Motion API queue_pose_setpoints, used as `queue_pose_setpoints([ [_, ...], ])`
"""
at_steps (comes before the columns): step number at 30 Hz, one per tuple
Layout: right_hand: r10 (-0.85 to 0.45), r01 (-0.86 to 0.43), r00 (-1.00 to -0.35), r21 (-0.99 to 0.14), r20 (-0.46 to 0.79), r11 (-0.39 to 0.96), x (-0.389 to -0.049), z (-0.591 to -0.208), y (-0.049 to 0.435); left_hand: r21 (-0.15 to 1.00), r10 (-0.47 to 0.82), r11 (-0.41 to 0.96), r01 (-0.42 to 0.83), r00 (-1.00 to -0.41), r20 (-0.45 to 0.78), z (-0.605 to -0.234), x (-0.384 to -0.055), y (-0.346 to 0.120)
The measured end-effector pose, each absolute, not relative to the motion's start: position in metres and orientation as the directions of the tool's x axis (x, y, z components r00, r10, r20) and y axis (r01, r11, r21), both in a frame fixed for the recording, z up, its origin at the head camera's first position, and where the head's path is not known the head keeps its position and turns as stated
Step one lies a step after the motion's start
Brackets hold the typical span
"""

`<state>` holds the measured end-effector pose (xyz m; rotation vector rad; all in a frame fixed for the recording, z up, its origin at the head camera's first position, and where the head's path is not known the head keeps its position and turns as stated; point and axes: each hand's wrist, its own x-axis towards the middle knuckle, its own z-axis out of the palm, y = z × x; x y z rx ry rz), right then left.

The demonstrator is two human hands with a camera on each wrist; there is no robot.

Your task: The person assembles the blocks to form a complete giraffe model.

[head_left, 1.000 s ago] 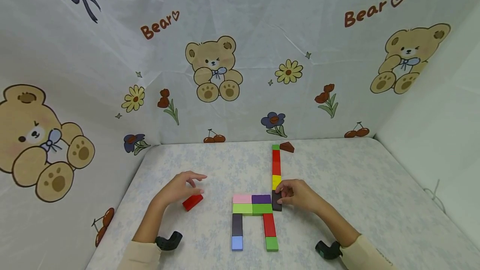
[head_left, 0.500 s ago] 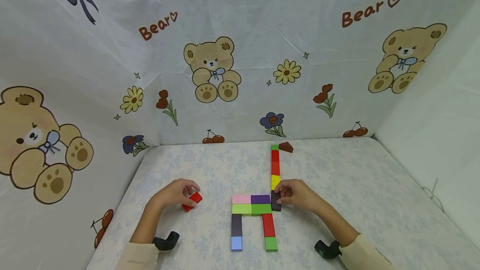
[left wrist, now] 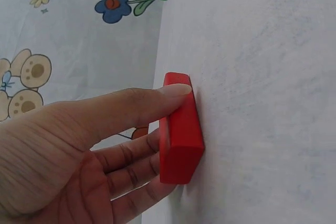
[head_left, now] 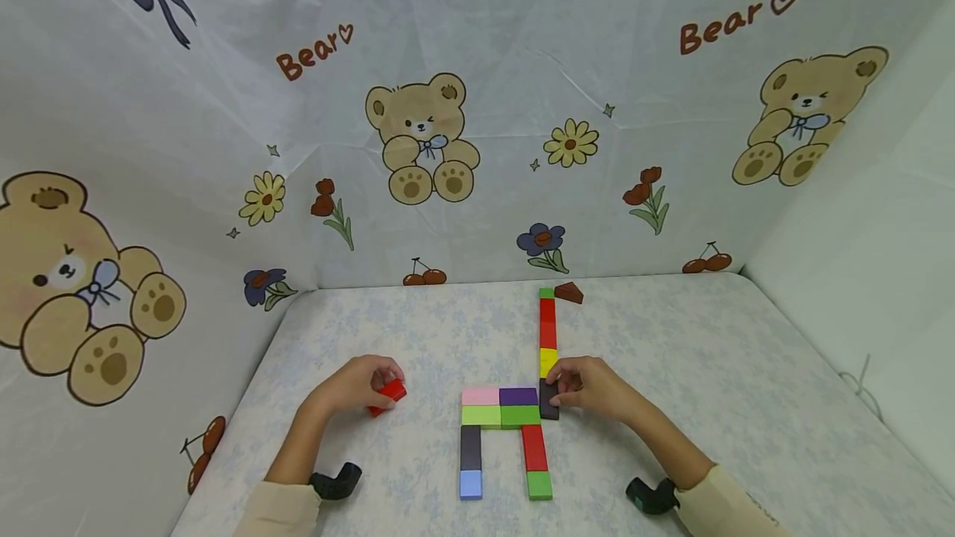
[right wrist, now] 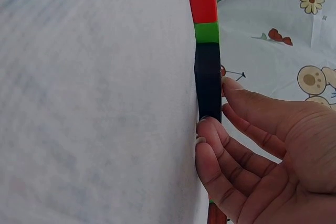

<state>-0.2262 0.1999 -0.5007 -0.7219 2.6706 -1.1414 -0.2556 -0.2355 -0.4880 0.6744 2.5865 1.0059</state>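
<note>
My left hand pinches a red block left of the block figure. In the left wrist view the thumb lies over the red block and the fingers are behind it, close to the tabletop. My right hand holds a black block at the right end of the figure, thumb on one side and fingertips at its end in the right wrist view. Above that block run a yellow block, a red strip and a small green block.
Pink, purple and green blocks form the figure's body. One leg has a dark block over a blue one; the other has red over green. A brown block lies by the column's top.
The left hand has come down onto the red block, closed its fingers and thumb on it, and shifted it slightly right. The right hand stays at the black block.
</note>
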Motion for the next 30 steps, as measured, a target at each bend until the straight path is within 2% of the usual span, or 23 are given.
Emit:
queue_pose_setpoints([
  [5, -0.480, -0.373, -0.876, -0.708, 0.056, 0.599, -0.227, -0.500, 0.200, 0.667, 0.564, 0.632, 0.396, -0.824, -0.045, -0.490, -0.257, -0.228],
  [13, -0.475, -0.355, -0.879, -0.719, 0.039, 0.598, -0.226, -0.501, 0.199, 0.580, 0.492, 0.740, 0.341, -0.862, -0.120, -0.485, -0.246, -0.228],
  [24, -0.477, -0.355, -0.878, -0.716, 0.035, 0.601, -0.226, -0.502, 0.199, 0.634, 0.582, 0.642, 0.431, -0.813, -0.037, -0.494, -0.255, -0.227],
  [30, -0.477, -0.359, -0.878, -0.710, 0.037, 0.606, -0.227, -0.501, 0.199, 0.667, 0.594, 0.621, 0.412, -0.803, -0.057, -0.497, -0.256, -0.222],
])
